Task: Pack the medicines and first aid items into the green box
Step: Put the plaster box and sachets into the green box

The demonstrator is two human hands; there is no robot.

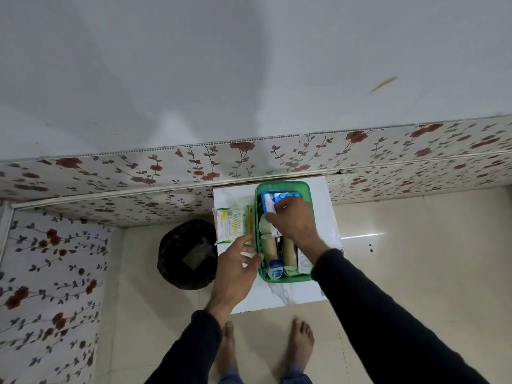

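A green box (306, 187) stands on a small white table (327, 200). It holds blue blister strips (285, 195), two tan rolls (270, 248), a small blue-capped jar (275, 268) and other packets. My right hand (296, 220) is inside the box, fingers closed on a white tube (270, 207) with a blue end. My left hand (238, 266) rests against the box's near left rim, fingers curled on something small and white. White and green medicine packets (230, 224) and a yellow-green strip (250, 221) lie on the table left of the box.
A round bin lined with a black bag (187, 254) stands on the floor left of the table. A flowered wall panel (110, 176) runs behind it. My bare feet (266, 347) stand on the beige tiled floor at the table's near edge.
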